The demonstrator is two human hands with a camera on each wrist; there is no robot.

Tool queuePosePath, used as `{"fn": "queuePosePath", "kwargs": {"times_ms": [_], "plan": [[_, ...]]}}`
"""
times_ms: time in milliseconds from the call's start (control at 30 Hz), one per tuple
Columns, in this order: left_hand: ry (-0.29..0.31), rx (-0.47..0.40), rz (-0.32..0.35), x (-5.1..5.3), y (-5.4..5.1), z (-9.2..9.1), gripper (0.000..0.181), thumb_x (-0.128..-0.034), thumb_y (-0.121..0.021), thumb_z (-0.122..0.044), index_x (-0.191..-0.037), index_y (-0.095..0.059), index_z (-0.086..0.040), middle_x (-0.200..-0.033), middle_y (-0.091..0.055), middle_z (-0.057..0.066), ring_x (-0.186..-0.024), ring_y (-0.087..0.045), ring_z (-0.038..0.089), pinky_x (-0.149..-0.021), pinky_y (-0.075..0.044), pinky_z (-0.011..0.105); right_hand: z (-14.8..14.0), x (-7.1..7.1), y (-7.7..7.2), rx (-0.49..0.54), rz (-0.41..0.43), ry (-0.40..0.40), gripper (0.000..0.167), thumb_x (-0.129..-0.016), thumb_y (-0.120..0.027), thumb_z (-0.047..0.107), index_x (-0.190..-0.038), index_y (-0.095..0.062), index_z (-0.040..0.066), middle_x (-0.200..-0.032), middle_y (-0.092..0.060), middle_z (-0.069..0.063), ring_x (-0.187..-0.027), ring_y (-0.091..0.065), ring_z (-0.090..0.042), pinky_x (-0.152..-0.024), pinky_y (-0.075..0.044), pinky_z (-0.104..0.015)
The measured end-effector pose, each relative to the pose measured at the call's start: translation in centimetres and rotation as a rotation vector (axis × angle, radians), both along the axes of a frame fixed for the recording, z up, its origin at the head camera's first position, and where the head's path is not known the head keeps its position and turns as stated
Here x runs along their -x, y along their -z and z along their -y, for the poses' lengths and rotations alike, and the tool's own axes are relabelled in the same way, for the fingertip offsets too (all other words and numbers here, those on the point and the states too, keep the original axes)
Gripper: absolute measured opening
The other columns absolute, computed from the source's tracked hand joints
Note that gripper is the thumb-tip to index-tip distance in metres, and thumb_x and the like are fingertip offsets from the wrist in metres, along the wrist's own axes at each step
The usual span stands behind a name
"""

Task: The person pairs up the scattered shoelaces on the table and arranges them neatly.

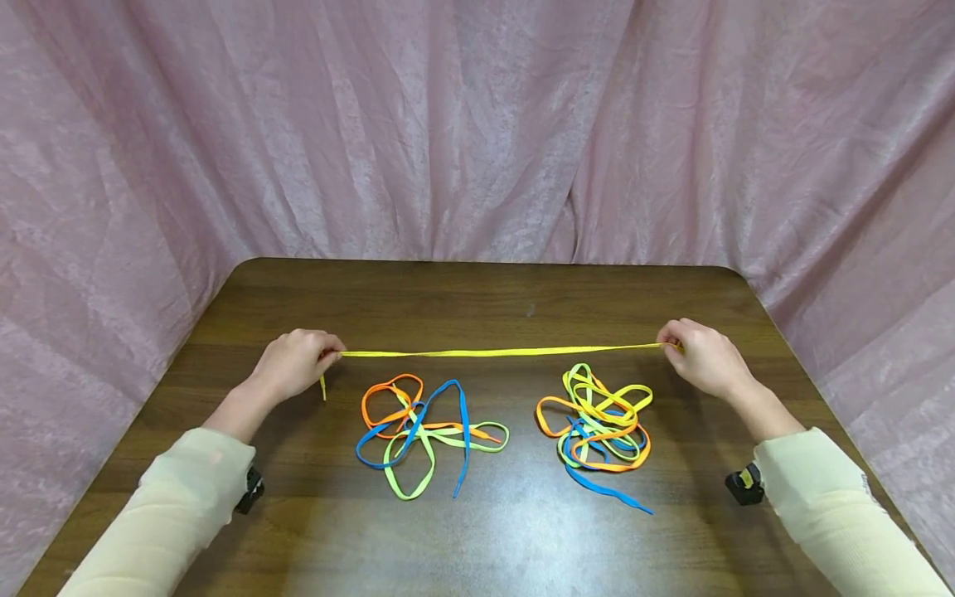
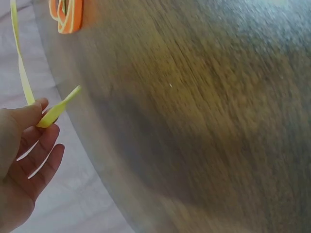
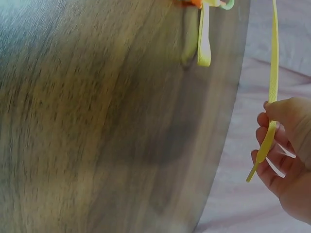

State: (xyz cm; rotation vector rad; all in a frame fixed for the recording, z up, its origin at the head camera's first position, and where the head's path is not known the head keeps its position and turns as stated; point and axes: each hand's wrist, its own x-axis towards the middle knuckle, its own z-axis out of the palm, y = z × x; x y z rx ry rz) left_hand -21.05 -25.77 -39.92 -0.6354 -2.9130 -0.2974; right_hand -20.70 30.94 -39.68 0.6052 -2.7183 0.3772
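Note:
A flat yellow shoelace [image 1: 492, 352] runs nearly straight from side to side above the table. Its left part is pinched between thumb and fingers of my left hand [image 1: 297, 361], and a short tipped end [image 2: 68, 100] pokes out past the grip. On the other side my right hand [image 1: 705, 356] pinches the lace near its other end; that tip [image 3: 251, 172] hangs below the thumb in the right wrist view. Nearer than the lace lie two loose tangles. The left tangle [image 1: 409, 435] has orange, blue and lime-green laces; the right tangle [image 1: 604, 423] has those colours plus yellow.
Both tangles lie on a dark brown wooden table [image 1: 477, 303] with rounded far corners. Pink velvety curtains [image 1: 477, 124] hang close behind it and along both sides. Small black devices [image 1: 746, 483] sit at the wrists beside the pale sleeves.

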Motion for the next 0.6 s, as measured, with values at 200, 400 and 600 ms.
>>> {"fn": "queuePosePath", "kwargs": {"times_ms": [200,400,600], "plan": [[-0.017,0.001,0.039,0.1,0.5,1.0,0.01,-0.084,-0.064,-0.013,-0.09,-0.071,-0.01,-0.083,-0.068,0.002,-0.072,-0.062,0.021,-0.063,-0.048,0.043,-0.7,0.1,0.1,-0.001,0.03,0.015,0.01,-0.076,-0.064,0.001,-0.081,-0.062,0.008,-0.074,-0.058,-0.001,-0.062,-0.054,-0.018,-0.054,-0.042,-0.039],[-0.045,-0.008,0.051,0.3,0.8,2.1,0.01,-0.084,-0.065,-0.014,-0.09,-0.071,-0.011,-0.085,-0.068,0.004,-0.077,-0.064,0.026,-0.065,-0.048,0.048,-1.7,0.2,0.5,-0.005,0.046,0.042,0.008,-0.077,-0.063,0.002,-0.083,-0.063,0.007,-0.076,-0.059,-0.002,-0.066,-0.057,-0.02,-0.056,-0.043,-0.039],[-0.082,-0.008,0.081,0.3,1.0,2.9,0.01,-0.0849,-0.063,-0.013,-0.091,-0.071,-0.01,-0.089,-0.069,0.008,-0.08,-0.064,0.029,-0.068,-0.047,0.05,-2.7,0.3,1.1,-0.005,0.071,0.067,0.007,-0.077,-0.063,0.003,-0.083,-0.063,0.008,-0.076,-0.059,-0.002,-0.067,-0.058,-0.021,-0.056,-0.044,-0.04]]}}
